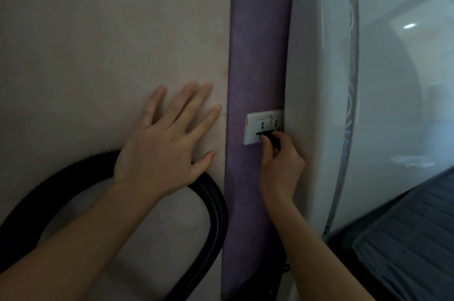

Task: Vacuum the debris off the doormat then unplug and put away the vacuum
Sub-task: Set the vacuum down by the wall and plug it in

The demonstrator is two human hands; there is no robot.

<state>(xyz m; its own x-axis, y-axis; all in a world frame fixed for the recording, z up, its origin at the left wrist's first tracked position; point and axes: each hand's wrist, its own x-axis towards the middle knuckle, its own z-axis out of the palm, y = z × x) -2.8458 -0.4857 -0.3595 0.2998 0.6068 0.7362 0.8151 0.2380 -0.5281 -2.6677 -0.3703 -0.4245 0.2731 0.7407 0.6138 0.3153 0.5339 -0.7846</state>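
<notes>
With your left hand (pixel 162 148) flat beside the socket (pixel 253 128), your right hand (pixel 280 165), pinching the plug (pixel 271 138), could slip if you yank sideways.

The plug (pixel 270 137) pinched by the right hand (pixel 280 165) is black. The socket plate (pixel 251 128) around it is white, with a brownish stain on top. Behind the grip the wall strip (pixel 255 54) is mottled purple. To the left, the wall (pixel 110 30) is pale cream and the ribbed hose (pixel 217 202) black. To the right, a glossy white appliance (pixel 317 79) carries a silver swirl band (pixel 352 79).
</notes>
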